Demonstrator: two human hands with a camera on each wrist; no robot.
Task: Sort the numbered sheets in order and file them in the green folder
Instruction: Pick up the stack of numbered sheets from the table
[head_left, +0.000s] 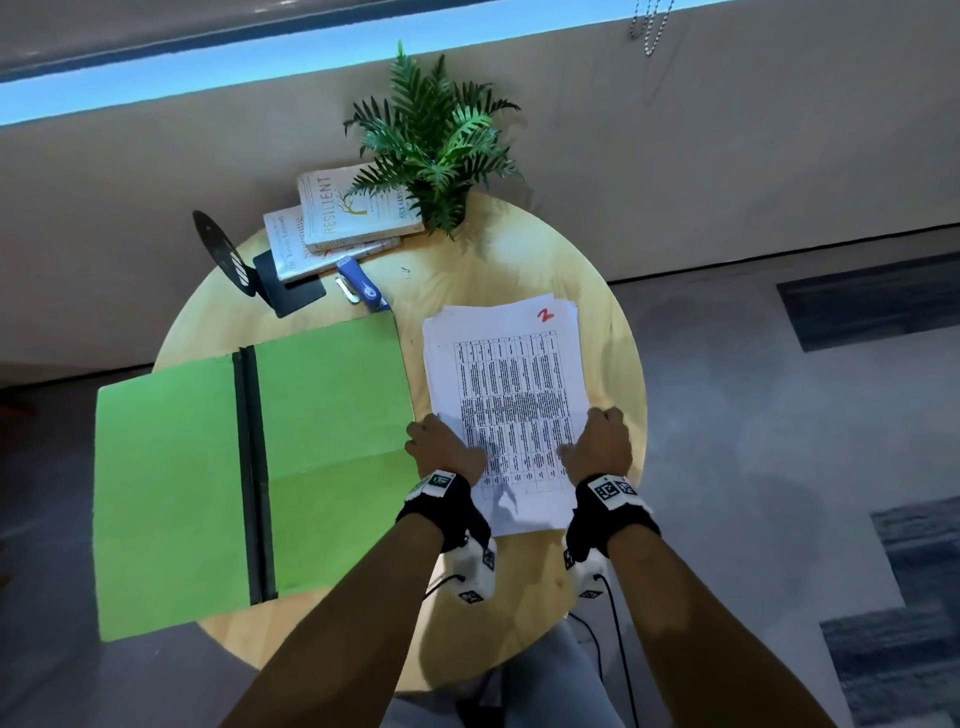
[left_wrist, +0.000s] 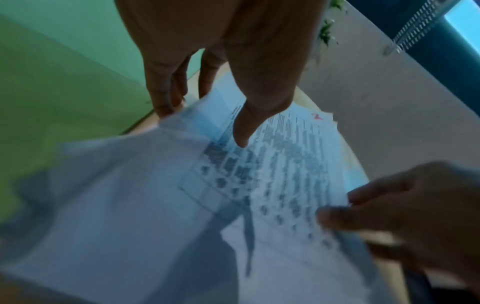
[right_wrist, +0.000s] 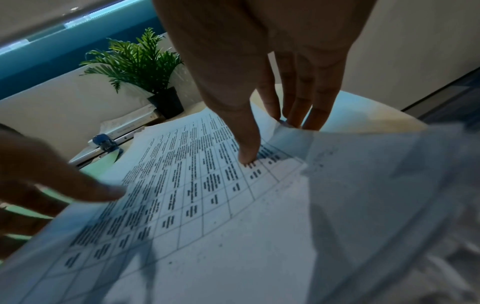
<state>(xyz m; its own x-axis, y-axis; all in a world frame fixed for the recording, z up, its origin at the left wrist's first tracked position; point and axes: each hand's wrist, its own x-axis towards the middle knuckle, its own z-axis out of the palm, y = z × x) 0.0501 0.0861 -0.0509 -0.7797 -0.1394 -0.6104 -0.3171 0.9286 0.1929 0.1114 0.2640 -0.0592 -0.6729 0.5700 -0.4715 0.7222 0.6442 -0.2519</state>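
White sheets (head_left: 506, 395) pinched at both side edges, left hand (head_left: 445, 446), right hand (head_left: 600, 441), fingers (right_wrist: 296, 107) clamped.

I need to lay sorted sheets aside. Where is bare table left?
Bare wood lies on the table between the plant, stapler and sheet stack, and right of the stack. The open green folder and books crowd the left.

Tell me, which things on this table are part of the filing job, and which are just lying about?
In the job:
stack of sheets
green folder
left hand
right hand

Lying about:
books
potted plant
stapler
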